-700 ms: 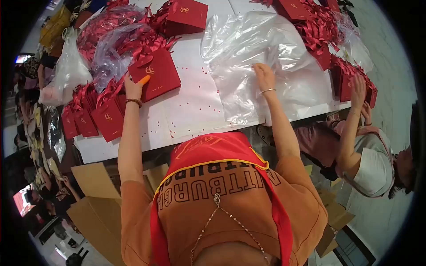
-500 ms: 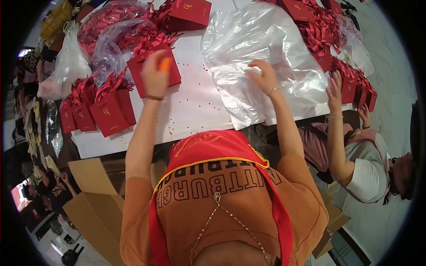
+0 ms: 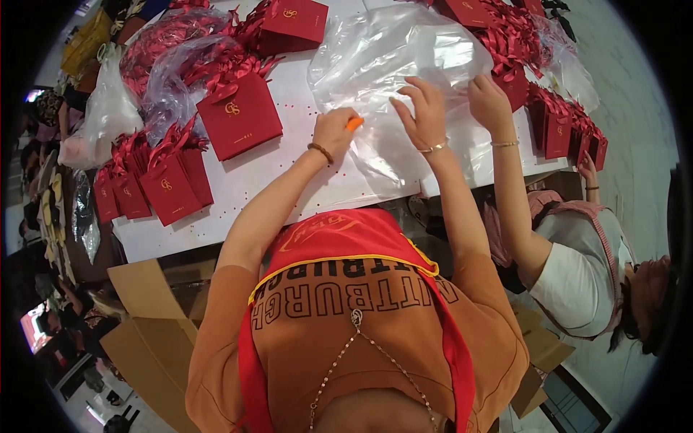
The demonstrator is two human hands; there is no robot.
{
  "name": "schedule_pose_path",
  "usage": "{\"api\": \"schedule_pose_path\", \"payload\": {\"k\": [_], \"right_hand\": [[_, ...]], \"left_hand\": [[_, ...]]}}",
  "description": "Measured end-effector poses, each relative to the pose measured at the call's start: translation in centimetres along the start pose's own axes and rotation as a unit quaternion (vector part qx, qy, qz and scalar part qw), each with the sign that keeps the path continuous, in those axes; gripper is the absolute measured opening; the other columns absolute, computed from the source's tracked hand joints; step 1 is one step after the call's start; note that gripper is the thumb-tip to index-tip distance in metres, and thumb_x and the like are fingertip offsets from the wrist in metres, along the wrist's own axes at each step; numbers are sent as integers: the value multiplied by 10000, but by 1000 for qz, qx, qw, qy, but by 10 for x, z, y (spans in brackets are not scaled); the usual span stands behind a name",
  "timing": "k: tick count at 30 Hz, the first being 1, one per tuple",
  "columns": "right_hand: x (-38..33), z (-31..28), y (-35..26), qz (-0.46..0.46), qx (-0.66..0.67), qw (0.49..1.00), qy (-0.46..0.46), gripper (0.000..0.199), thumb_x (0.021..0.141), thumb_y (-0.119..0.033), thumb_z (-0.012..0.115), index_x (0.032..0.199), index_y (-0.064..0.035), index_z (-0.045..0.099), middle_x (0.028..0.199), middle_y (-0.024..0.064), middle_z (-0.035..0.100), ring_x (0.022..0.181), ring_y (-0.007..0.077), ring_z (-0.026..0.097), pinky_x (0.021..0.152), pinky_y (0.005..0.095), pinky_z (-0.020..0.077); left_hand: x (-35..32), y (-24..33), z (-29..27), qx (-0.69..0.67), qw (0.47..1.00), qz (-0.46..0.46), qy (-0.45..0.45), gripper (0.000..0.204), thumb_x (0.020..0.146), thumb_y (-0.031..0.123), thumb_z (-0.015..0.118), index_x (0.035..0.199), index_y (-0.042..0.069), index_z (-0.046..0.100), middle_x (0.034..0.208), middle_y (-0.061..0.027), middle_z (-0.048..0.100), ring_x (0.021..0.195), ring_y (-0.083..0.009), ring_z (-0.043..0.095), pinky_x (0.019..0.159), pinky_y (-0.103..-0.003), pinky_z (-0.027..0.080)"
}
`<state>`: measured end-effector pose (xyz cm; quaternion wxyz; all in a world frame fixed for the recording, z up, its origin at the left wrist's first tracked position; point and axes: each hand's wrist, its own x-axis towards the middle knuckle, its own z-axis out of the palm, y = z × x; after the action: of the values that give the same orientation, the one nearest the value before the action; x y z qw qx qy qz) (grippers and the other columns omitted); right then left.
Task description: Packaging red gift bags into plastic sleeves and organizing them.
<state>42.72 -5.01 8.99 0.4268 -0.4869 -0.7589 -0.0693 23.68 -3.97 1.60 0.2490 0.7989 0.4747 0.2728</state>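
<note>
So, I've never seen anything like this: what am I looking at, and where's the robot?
There's no robot here, just a person's two bare hands. The view comes from a wide camera worn on that person's head, looking down, which is why straight edges bend near the rim.

On the white table lie red bags with ribbons, and a big crumpled piece of clear plastic. The left hand, with something orange on a finger or thumb, is at the plastic's left edge; I can't tell whether it grips it. The right hand is open over the plastic, holding nothing that I can see. The hand beside it belongs to another person.
</note>
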Motion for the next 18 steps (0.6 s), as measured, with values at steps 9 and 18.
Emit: {"api": "schedule_pose_path", "payload": {"k": [9,18], "right_hand": [[-53,6,-78,13,153,975,-163,388,724,-147,657,1088,-74,541,1081,149,533,986,293,522,810,371,424],[-65,67,-6,202,-186,922,-272,519,787,-360,579,1258,-189,443,1311,146,384,1139,323,421,903,463,341]], "left_hand": [[48,8,-54,-380,910,-141,89,153,852,138,535,806,0,583,672,-12,547,617,-85,481,575,-234,397],[73,68,-170,-473,855,37,210,87,868,78,516,879,20,579,716,6,559,631,-60,463,568,-180,362]]}}
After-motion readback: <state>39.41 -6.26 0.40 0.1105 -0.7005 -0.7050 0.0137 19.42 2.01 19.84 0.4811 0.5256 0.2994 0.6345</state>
